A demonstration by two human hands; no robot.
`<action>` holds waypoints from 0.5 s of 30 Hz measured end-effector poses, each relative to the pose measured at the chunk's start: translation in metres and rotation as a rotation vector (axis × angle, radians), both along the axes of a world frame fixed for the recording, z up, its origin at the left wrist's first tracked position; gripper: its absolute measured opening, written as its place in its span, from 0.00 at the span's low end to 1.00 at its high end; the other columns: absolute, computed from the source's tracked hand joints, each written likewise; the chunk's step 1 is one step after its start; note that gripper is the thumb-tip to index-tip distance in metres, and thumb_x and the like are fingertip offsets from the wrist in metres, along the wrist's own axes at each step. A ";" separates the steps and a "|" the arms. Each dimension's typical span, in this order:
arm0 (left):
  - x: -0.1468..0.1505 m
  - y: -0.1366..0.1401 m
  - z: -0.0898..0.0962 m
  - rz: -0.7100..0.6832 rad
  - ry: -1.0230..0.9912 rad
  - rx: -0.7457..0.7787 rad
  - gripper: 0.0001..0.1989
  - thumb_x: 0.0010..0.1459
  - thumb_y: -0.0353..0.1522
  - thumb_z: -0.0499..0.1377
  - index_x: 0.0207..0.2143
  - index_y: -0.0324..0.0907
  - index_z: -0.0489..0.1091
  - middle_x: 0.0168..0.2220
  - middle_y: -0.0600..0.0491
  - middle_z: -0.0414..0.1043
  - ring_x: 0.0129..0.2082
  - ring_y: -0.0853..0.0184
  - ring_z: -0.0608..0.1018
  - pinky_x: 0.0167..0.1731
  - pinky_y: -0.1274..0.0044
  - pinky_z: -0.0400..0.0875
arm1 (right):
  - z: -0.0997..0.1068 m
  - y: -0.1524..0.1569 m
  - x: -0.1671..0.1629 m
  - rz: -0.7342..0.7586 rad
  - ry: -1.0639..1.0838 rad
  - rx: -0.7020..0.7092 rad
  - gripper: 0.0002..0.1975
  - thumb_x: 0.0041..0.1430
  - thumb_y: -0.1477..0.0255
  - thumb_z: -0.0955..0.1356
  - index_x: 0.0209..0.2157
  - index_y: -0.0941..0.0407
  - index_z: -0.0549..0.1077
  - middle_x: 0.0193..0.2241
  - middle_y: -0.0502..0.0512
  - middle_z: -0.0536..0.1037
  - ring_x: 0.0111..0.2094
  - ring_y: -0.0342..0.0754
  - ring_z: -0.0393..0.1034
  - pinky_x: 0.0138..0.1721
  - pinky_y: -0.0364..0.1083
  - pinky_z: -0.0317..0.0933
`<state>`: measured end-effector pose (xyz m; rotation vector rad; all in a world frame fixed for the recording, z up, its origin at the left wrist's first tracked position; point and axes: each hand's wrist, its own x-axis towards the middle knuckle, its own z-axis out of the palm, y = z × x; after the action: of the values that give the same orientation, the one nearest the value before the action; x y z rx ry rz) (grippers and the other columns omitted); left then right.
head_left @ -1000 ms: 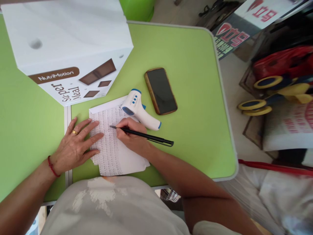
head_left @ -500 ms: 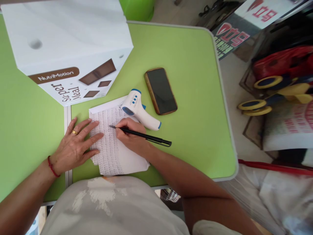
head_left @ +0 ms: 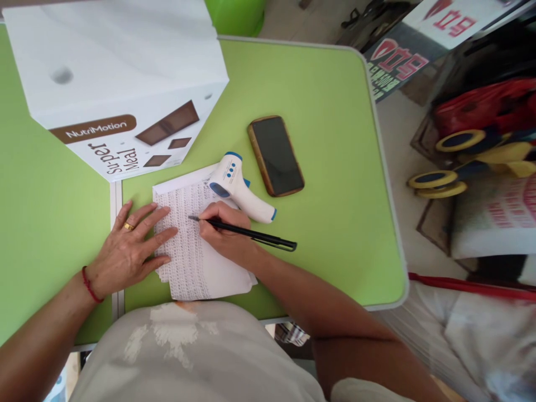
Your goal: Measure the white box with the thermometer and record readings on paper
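A black pen point(head_left: 251, 231) is held in my right hand point(head_left: 224, 226), its tip over a sheet of paper point(head_left: 188, 268) covered in rows of small handwriting. Whether the tip touches the paper I cannot tell. My left hand point(head_left: 129, 243) lies flat with fingers spread, its fingertips on the paper's left edge and its palm on the green table. A white and blue infrared thermometer point(head_left: 240, 190) rests across the paper's upper right part, just beyond my right hand. The paper's lower right part is blank.
On the green table point(head_left: 343, 167) a smartphone point(head_left: 276, 156) in a brown case lies right of the thermometer. A large white box point(head_left: 121, 61) stands at the back left. Past the table's right edge are yellow-handled scissors-like objects point(head_left: 435, 178) and a printed white sack point(head_left: 494, 218).
The pen and my right hand have shifted very slightly to the right. My left hand, the paper and the thermometer stay in place.
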<state>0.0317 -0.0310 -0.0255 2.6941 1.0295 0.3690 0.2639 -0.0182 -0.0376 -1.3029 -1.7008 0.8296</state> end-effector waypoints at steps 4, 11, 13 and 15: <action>0.000 0.000 -0.001 -0.001 -0.006 0.006 0.20 0.66 0.44 0.53 0.56 0.47 0.66 0.63 0.46 0.60 0.64 0.53 0.61 0.64 0.52 0.48 | -0.002 0.001 0.001 -0.017 0.027 0.011 0.05 0.49 0.78 0.65 0.24 0.54 0.66 0.18 0.43 0.68 0.19 0.38 0.60 0.22 0.40 0.58; -0.001 0.000 -0.003 0.025 -0.035 -0.058 0.19 0.65 0.43 0.54 0.57 0.51 0.65 0.64 0.50 0.59 0.65 0.55 0.60 0.65 0.54 0.45 | -0.002 0.001 0.001 -0.031 -0.014 -0.007 0.05 0.49 0.77 0.64 0.24 0.53 0.65 0.17 0.43 0.67 0.19 0.39 0.60 0.22 0.41 0.58; -0.001 0.000 -0.002 0.023 -0.037 -0.050 0.19 0.65 0.43 0.54 0.57 0.51 0.66 0.64 0.50 0.59 0.65 0.54 0.61 0.65 0.54 0.45 | -0.002 0.000 0.000 -0.031 -0.020 -0.017 0.05 0.48 0.77 0.64 0.24 0.53 0.65 0.17 0.43 0.67 0.19 0.39 0.60 0.22 0.41 0.58; -0.001 0.000 -0.001 0.015 -0.020 -0.029 0.19 0.66 0.43 0.53 0.56 0.49 0.66 0.64 0.48 0.59 0.65 0.54 0.61 0.65 0.53 0.46 | -0.001 0.000 0.000 -0.027 -0.023 -0.010 0.05 0.48 0.78 0.64 0.24 0.53 0.65 0.17 0.43 0.67 0.19 0.39 0.59 0.22 0.41 0.58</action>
<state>0.0309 -0.0308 -0.0263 2.6531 1.0419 0.3807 0.2643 -0.0178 -0.0388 -1.3437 -1.6955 0.8115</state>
